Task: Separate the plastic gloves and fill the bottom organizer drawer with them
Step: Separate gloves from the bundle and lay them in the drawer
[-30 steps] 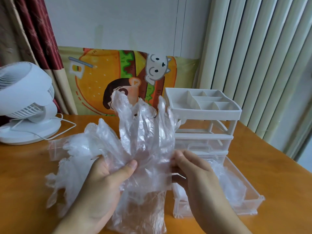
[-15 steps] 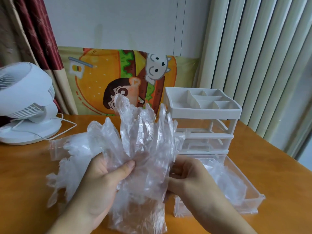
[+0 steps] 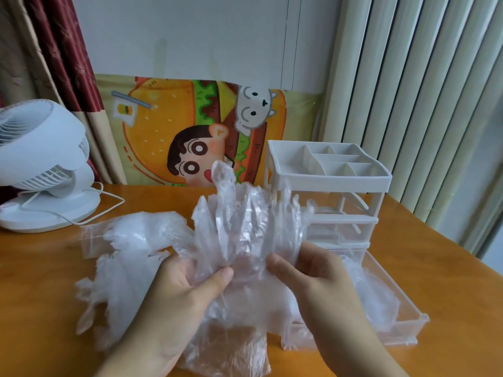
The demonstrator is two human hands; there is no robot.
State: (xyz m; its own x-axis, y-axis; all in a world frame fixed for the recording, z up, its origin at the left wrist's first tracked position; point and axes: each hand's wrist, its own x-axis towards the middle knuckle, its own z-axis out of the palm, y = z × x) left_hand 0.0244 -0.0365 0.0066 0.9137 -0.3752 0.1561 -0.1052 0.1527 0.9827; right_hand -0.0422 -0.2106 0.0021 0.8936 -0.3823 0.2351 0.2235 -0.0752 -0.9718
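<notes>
The left hand [image 3: 174, 300] grips a bunch of clear plastic gloves [image 3: 245, 240], its thumb pressed across the front of the film and its fingers curled behind it. The right hand [image 3: 315, 284] pinches the same bunch from the 3 o'clock side, thumb in front and fingers tucked behind the plastic. The bunch stands upright between the two hands, above the orange wooden worktop [image 3: 40, 281], its crumpled finger ends fanned toward 12 o'clock and its cuffs hanging down toward 6 o'clock.

A loose heap of more gloves [image 3: 128, 268] lies on the worktop at 9 o'clock from the hands, partly over a clear zip bag [image 3: 89, 240].

At 3 o'clock from the hands stands a small white desk organizer [image 3: 326, 183], with a divided tray on top and clear drawers beneath. Its bottom drawer [image 3: 402, 317] is pulled out toward the person and rests on the worktop; several crumpled gloves [image 3: 373, 295] lie inside it, partly hidden behind the right hand.

A white desk fan [image 3: 46, 164] sits at the far 10 o'clock corner, its cord [image 3: 109, 202] trailing over the worktop. A cartoon burger cushion [image 3: 206, 131] leans against the wall at 12 o'clock, with a red curtain [image 3: 60, 50] at 11 o'clock and pale vertical blinds [image 3: 422, 91] at 2 o'clock.
</notes>
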